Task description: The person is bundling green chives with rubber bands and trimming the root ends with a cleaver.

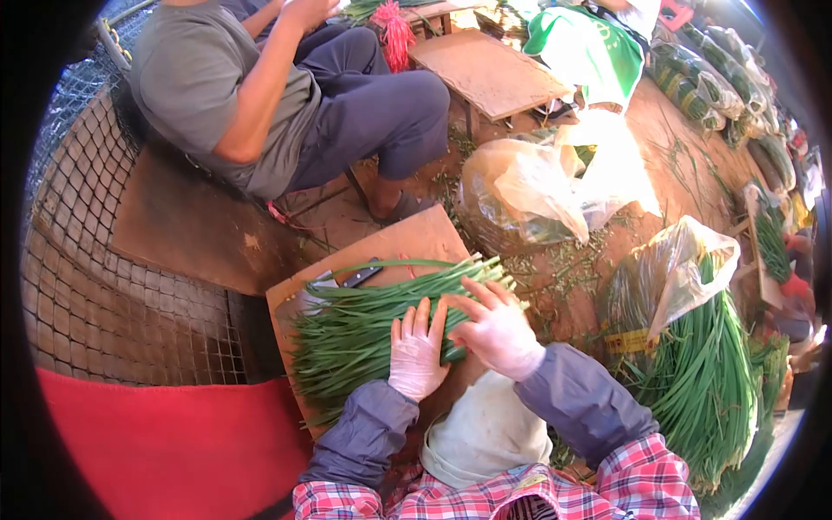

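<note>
A thick pile of long green chives [373, 325] lies across a wooden board [429, 234], its pale cut ends to the right. My left hand [418, 351], in a thin whitish glove, rests flat on top of the chives with its fingers stretched out. Over the stem ends, my right hand [496, 329] touches the pile, gloved too, fingers apart and slightly bent. Behind the chives lies a knife [360, 276] with a black handle; its blade is partly covered by leaves.
Beside my right arm, more chives [706, 381] spill from a plastic bag [685, 269]. Another filled plastic bag [520, 186] sits on the littered floor. A seated person [347, 104] is at the upper left, near a low wooden table [490, 69]. Red cloth [165, 442] covers the lower left.
</note>
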A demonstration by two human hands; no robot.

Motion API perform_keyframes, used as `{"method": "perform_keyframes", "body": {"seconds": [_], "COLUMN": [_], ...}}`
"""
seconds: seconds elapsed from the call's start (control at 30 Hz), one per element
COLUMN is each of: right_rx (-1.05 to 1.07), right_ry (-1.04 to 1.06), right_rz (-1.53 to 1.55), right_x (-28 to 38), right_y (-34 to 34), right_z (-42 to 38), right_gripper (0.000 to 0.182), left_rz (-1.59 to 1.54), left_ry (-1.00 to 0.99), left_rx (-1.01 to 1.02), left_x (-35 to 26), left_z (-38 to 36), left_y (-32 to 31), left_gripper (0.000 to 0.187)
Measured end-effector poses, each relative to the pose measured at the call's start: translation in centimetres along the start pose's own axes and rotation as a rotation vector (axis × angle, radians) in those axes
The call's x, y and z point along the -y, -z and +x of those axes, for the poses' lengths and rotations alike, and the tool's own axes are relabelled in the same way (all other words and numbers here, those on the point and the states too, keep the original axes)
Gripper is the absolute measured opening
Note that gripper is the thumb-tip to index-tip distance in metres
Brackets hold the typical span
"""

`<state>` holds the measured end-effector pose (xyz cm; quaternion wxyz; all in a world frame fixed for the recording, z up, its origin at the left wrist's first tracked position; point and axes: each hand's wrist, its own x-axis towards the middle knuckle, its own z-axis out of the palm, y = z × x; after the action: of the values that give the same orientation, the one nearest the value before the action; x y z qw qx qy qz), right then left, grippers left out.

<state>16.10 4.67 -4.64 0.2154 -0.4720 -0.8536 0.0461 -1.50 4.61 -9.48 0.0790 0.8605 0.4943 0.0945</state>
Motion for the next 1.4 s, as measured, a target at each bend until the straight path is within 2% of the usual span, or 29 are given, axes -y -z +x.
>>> {"method": "perform_keyframes", "body": {"seconds": [0.03,0.07,0.1,0.2,0.27,0.37,0.47,0.5,0.53,0.6,0.63,0.67,0.73,0.87,0.93,1.0,1.1,1.2,1.23,1.33,1.4], "right_rx": [-0.047,-0.008,0.038,0.081,0.050,0.001,-0.058,-0.100,-0.145,0.029,0.103,0.180,0.220,0.279,0.282,0.258,0.249,0.240,0.235,0.196,0.184], "right_ry": [0.013,-0.029,-0.073,-0.158,-0.175,-0.167,-0.180,-0.170,-0.152,-0.107,-0.102,-0.096,-0.095,-0.140,-0.173,-0.174,-0.176,-0.193,-0.194,-0.196,-0.192], "right_rz": [0.005,0.073,0.144,0.208,0.205,0.306,0.479,0.487,0.491,0.226,0.147,0.069,0.173,0.232,0.254,0.280,0.286,0.309,0.309,0.331,0.344], "right_x": [-0.9,-2.2,-3.5,-3.5,-2.9,-3.3,-4.0,-3.9,-3.8,-3.2,-3.0,-2.8,-3.8,-4.2,-3.8,-3.7,-3.8,-3.8,-3.9,-3.9,-3.9], "right_y": [-2.4,-4.5,-6.5,-7.4,-7.5,-7.0,-7.0,-6.9,-6.7,-5.5,-4.6,-4.3,-5.1,-5.4,-5.6,-5.6,-5.9,-5.7,-5.8,-6.2,-6.2], "right_z": [1.0,1.7,2.0,1.1,0.1,0.1,-1.3,-1.7,-1.6,-1.1,-0.6,-0.4,-1.0,-0.8,-0.7,-1.1,-1.2,-1.2,-1.4,-2.0,-2.2], "right_gripper": [0.021,0.022,0.022,0.021,0.020,0.018,0.018,0.017,0.017,0.018,0.019,0.019,0.019,0.019,0.019,0.020,0.021,0.022,0.022,0.021,0.022], "left_rz": [-0.024,-0.049,-0.156,-0.184,-0.141,0.039,0.081,0.066,0.091,0.139,0.053,-0.051,-0.259,-0.357,-0.492,-0.391,-0.236,-0.391,-0.403,-0.427,-0.312], "left_ry": [0.000,0.003,-0.004,-0.113,-0.023,-0.008,0.071,0.054,0.019,-0.046,-0.059,0.008,0.142,0.257,0.497,0.728,0.773,0.776,0.730,0.694,0.486], "left_rx": [0.038,0.076,0.051,-0.258,-0.225,-0.170,0.042,0.003,0.003,-0.003,-0.063,-0.030,0.025,-0.114,-0.330,-0.244,-0.185,0.022,-0.096,-0.099,-0.086], "left_x": [0.2,0.5,1.0,3.3,3.1,4.8,4.5,4.2,4.0,3.4,3.1,2.8,2.2,3.8,4.9,5.5,6.7,7.1,6.8,5.6,4.5], "left_z": [-0.1,0.2,0.4,3.7,7.5,12.2,12.1,11.6,11.1,9.5,8.7,7.9,6.8,6.7,7.2,8.1,9.3,10.3,10.0,9.9,10.3], "left_y": [0.6,1.3,1.9,2.8,2.9,-3.3,-5.3,-5.1,-4.8,-3.6,-3.4,-3.5,-3.8,-5.8,-6.6,-6.5,-7.6,-7.4,-7.4,-6.1,-4.9], "left_gripper": [0.099,0.098,0.080,0.054,0.037,0.033,0.026,0.023,0.022,0.022,0.019,0.019,0.018,0.017,0.017,0.029,0.030,0.025,0.022,0.021,0.016]}}
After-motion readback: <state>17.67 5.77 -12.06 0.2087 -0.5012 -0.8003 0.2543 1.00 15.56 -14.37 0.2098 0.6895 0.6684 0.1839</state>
